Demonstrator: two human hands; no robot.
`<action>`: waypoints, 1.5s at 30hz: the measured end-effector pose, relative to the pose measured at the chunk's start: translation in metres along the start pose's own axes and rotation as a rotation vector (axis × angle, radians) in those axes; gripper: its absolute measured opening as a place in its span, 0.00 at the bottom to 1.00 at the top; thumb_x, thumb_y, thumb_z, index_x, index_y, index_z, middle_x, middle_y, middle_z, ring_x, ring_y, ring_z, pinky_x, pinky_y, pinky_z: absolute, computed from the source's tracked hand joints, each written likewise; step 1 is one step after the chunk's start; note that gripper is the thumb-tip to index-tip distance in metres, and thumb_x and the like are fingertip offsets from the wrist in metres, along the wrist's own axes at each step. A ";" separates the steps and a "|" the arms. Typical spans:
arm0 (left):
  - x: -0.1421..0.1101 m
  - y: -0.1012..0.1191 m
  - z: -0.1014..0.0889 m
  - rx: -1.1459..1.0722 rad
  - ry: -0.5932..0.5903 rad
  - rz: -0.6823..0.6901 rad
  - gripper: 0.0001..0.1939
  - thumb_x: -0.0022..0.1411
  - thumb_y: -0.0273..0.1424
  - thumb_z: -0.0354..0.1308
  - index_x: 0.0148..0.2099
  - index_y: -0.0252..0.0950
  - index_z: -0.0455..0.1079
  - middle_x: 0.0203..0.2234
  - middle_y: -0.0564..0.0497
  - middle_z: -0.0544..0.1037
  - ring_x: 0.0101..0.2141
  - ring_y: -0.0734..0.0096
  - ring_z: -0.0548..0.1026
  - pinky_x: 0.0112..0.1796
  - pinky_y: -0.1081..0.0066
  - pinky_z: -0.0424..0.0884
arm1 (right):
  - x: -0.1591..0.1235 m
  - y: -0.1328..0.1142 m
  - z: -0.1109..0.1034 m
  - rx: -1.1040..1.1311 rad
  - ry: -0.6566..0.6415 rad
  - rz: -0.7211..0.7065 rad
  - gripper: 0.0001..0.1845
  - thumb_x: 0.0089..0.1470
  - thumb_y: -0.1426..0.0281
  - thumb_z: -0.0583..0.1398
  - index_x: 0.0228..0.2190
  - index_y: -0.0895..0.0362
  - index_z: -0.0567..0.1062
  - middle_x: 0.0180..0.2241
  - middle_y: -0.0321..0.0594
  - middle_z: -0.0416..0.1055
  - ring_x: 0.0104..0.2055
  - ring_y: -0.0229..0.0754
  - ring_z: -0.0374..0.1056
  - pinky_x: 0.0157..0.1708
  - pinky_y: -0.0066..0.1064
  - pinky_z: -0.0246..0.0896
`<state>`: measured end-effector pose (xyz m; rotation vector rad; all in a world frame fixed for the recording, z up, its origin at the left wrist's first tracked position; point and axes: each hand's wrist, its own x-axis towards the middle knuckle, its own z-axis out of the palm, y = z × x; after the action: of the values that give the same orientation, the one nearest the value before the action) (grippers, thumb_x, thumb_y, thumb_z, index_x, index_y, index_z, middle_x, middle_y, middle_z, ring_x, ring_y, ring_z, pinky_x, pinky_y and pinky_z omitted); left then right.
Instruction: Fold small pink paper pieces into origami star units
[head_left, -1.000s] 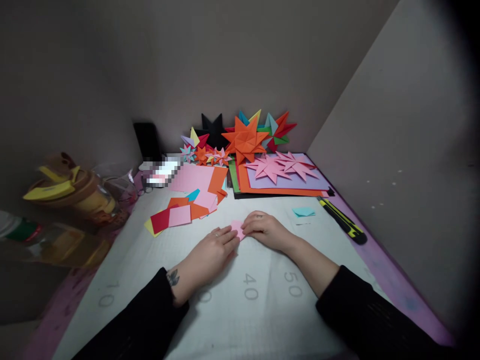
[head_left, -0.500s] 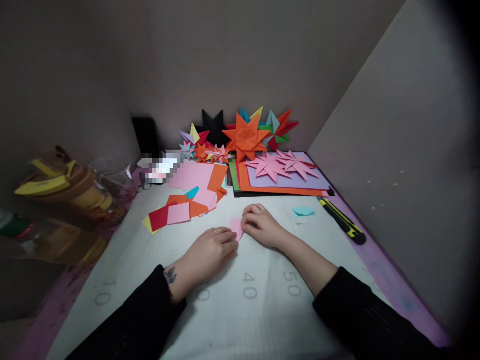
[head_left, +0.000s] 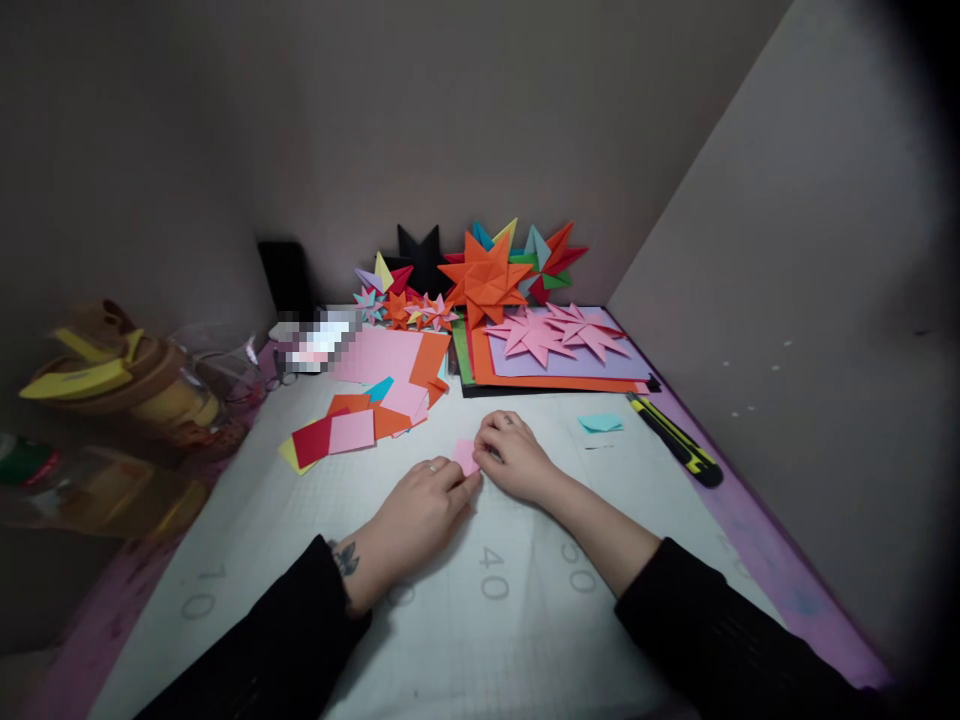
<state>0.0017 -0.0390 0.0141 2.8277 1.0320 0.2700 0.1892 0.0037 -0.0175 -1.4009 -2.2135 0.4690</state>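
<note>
A small pink piece of paper (head_left: 464, 456) lies on the pale mat between my two hands, partly covered by them. My left hand (head_left: 429, 502) rests at its near left edge, fingers closed together with the tips on the paper. On the right side of the paper, my right hand (head_left: 513, 456) has its thumb and fingers pinched on the edge. How the paper is folded under the fingertips is hidden. A folded light-blue paper (head_left: 600, 424) sits on the mat to the right of my right hand.
A yellow-black utility knife (head_left: 677, 442) lies at the right edge. Loose coloured sheets (head_left: 352, 431) spread at the left. Behind are pink paper stars (head_left: 531, 336) on stacked sheets and an orange star (head_left: 486, 280). A brown-lidded cup (head_left: 150, 370) and bottle (head_left: 112, 490) stand left.
The whole view has shifted slightly, so things appear a little further left. Both hands stay at the pink paper, with my left fingertips slightly closer to my right hand.
</note>
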 end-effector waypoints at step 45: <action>-0.003 0.002 0.002 -0.094 0.000 -0.047 0.13 0.62 0.28 0.51 0.50 0.35 0.65 0.45 0.43 0.72 0.47 0.58 0.68 0.44 0.59 0.69 | 0.003 0.006 -0.001 0.063 0.016 0.008 0.06 0.51 0.72 0.59 0.24 0.55 0.73 0.38 0.41 0.66 0.44 0.46 0.58 0.45 0.40 0.55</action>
<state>0.0009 -0.0425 0.0120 2.7159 1.0551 0.3055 0.1934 0.0090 -0.0190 -1.3768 -2.1624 0.5245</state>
